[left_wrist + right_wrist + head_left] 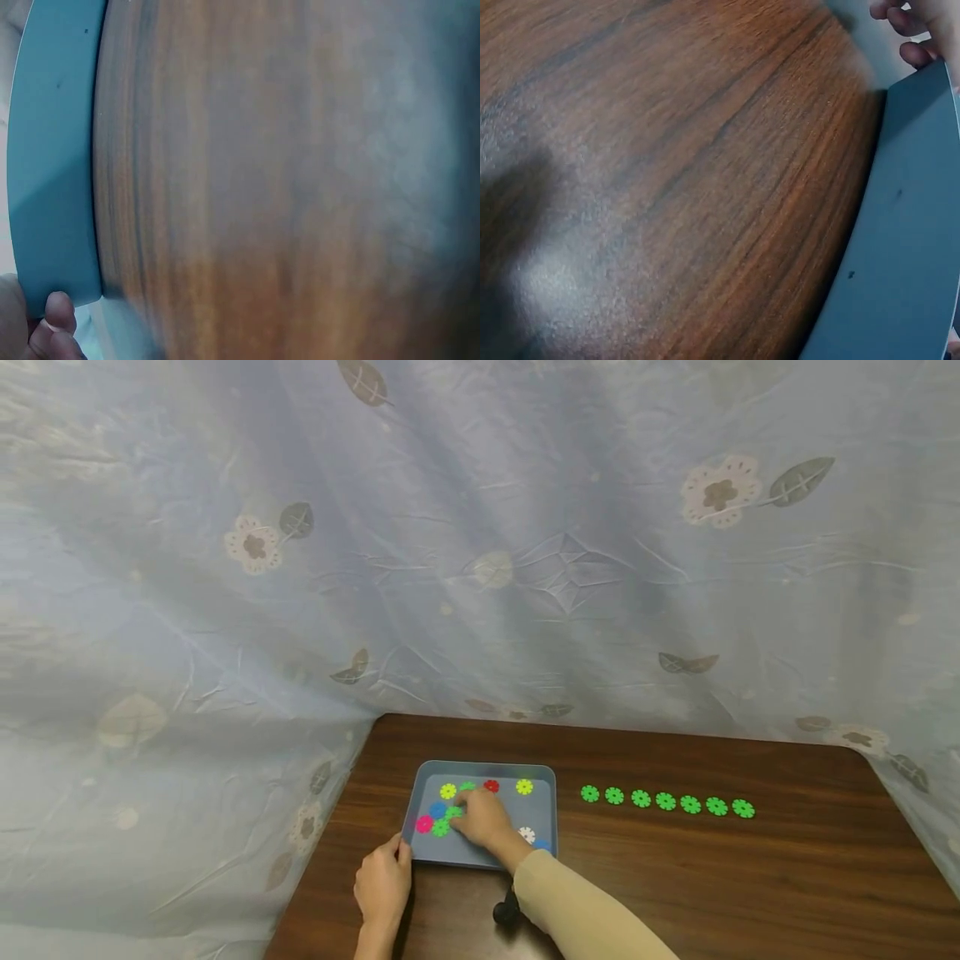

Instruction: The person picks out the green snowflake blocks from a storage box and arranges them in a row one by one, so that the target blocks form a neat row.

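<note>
Green discs (665, 802): seven lie aligned on the table (712, 877), right of your right hand (483, 818); at least three remain in the tray (537, 811), just left of it. Your left hand (383, 881) grips the tray's corner; whether your right pinches a disc cannot be told.

A dark brown counter (675, 877) with streaked wood grain and rounded far corners is carrying a shallow grey-blue tray (538, 810), which is sitting flat toward its left side. To the right of the tray, seven green notched discs (665, 802) are lying directly on the wood in a single row, spaced apart. The row is slanting slightly toward the near side at its right end.
</note>
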The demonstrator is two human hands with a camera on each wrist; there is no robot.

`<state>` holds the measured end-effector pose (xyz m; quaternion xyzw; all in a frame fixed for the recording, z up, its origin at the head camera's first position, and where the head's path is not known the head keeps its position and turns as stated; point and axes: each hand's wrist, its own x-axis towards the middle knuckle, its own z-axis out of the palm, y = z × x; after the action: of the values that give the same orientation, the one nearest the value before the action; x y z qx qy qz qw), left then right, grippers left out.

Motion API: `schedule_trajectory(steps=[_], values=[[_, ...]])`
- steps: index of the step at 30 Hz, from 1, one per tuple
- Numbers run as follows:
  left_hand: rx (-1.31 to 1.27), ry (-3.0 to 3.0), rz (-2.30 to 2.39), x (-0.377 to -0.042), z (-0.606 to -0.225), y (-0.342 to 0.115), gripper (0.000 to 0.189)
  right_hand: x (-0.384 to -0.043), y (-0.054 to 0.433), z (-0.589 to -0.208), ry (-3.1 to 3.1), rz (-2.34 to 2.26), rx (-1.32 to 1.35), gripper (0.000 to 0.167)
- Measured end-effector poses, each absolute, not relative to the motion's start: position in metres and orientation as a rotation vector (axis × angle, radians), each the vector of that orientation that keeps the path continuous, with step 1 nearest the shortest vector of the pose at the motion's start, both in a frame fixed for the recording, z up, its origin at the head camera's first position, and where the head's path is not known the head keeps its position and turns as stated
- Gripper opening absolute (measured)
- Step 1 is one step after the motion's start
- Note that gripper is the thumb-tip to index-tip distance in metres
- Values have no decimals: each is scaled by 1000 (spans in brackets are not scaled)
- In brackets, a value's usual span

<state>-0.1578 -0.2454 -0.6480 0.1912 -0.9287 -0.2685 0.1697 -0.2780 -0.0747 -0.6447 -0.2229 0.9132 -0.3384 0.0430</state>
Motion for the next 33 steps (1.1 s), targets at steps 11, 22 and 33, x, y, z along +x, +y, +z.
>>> schedule_trajectory(steps=[11,22,33], values=[[544,-2633,-754,-158,-647,-244,27,-280,-74,-644,2769,-1048,-630,23],[555,-2627,-768,-158,-648,-244,29,-286,-58,-638,2703,-1259,-618,9],[543,-2608,-762,-157,-648,-245,28,-293,-18,-617,2755,-1366,-552,10]])
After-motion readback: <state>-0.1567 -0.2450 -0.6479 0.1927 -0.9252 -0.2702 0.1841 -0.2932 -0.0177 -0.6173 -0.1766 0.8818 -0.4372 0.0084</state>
